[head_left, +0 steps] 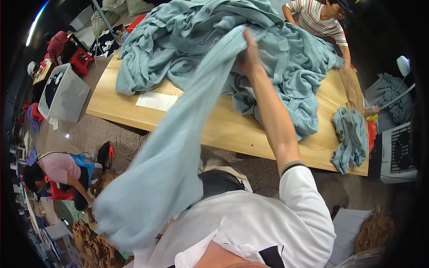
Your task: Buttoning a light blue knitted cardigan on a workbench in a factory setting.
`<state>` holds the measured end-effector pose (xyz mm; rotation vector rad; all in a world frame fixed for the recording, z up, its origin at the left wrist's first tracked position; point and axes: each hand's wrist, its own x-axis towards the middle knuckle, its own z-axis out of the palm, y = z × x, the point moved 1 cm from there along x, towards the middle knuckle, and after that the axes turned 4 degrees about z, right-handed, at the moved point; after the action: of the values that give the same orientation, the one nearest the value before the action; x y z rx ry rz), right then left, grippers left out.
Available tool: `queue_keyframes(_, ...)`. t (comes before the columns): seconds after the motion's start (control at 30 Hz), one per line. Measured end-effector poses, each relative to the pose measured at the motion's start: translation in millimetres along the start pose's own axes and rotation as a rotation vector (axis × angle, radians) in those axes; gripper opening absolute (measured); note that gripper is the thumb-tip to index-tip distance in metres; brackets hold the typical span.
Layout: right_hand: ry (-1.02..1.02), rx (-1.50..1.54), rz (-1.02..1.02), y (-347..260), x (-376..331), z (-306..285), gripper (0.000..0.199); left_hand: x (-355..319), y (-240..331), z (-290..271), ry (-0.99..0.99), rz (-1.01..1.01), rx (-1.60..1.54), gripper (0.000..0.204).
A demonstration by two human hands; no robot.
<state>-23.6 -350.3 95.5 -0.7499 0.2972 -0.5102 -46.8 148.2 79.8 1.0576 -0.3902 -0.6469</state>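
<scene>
A light blue knitted garment (178, 134) stretches from the table down across my left side, its lower end blurred by motion. My right hand (250, 58) reaches over the table, closed on the upper end of this cloth with the thumb lying along its edge. A large heap of the same light blue knitwear (286, 85) lies around and beyond my hand. My left hand and forearm do not show; the hanging cloth covers that side.
The wooden table (214, 134) carries white paper (156, 101) and a smaller blue piece (350, 138) at right. A co-worker (319, 20) stands at the far right. Another person (62, 174) bends at left, below a grey bin (65, 96). Brown cloth (91, 241) lies lower left.
</scene>
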Motion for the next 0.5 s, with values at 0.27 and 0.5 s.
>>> queue_keyframes(0.27,-0.106,-0.113,0.242,27,8,95,0.046,319,34,165,0.414,0.303,0.12,0.058)
queue_keyframes(0.5,0.104,-0.627,0.295,50,-68,15,0.057,-30,54,2,0.649,0.416,0.251,0.058)
